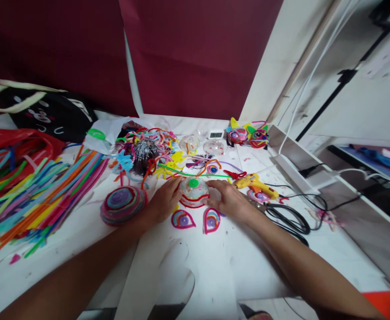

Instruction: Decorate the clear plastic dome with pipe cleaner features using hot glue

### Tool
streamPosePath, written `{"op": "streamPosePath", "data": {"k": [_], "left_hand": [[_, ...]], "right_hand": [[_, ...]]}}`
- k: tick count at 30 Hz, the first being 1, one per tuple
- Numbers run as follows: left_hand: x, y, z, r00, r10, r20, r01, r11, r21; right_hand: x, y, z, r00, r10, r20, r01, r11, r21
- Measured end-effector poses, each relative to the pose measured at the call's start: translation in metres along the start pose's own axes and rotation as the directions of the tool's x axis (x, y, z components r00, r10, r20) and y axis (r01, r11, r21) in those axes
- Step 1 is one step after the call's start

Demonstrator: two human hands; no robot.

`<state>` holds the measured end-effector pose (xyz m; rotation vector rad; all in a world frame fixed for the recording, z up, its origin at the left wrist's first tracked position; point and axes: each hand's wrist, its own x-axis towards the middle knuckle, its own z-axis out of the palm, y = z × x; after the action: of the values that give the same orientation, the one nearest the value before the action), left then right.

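A clear plastic dome (194, 194) stands at the middle of the table, with a green coil (193, 182) on top and a red pipe cleaner line along its lower front. My left hand (164, 200) holds its left side with bent fingers. From the right, my right hand (228, 199) curls its fingers against the dome. Just in front lie two teardrop-shaped pipe cleaner eyes, the left eye (182, 219) and the right eye (211, 221), each pink-edged with a purple centre. Left of my left hand sits a dome wrapped in coiled pipe cleaners (123, 205).
Loose pipe cleaners (48, 195) cover the table's left side. At right are a yellow glue gun (256, 184), black-handled scissors (290, 220) and cables. Behind stand a small digital clock (215, 134), clear domes (214, 147) and colourful pipe cleaner masks (248, 134). A black bag (50, 113) rests back left.
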<state>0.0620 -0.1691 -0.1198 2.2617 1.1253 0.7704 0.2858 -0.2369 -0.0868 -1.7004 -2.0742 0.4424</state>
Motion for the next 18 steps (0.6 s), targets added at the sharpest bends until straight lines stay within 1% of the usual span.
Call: {"op": "streamPosePath", "data": {"k": [4, 9, 14, 18], "left_hand": [[0.001, 0.000, -0.001, 1.000, -0.011, 0.015, 0.012, 1.000, -0.012], [0.002, 0.002, -0.002, 1.000, -0.029, 0.001, 0.029, 0.998, -0.055], [0.004, 0.009, -0.004, 0.996, -0.084, -0.015, 0.082, 0.990, -0.118], [0.006, 0.012, -0.004, 0.996, -0.086, -0.037, 0.082, 0.992, -0.100]], "right_hand": [[0.001, 0.002, 0.006, 1.000, -0.004, -0.011, 0.004, 1.000, -0.019], [0.000, 0.004, 0.012, 0.998, -0.036, -0.047, 0.034, 0.998, -0.046], [-0.002, 0.003, 0.013, 0.997, -0.050, -0.060, 0.047, 0.998, -0.046], [-0.003, 0.001, 0.012, 0.996, -0.065, -0.063, 0.061, 0.996, -0.066]]}}
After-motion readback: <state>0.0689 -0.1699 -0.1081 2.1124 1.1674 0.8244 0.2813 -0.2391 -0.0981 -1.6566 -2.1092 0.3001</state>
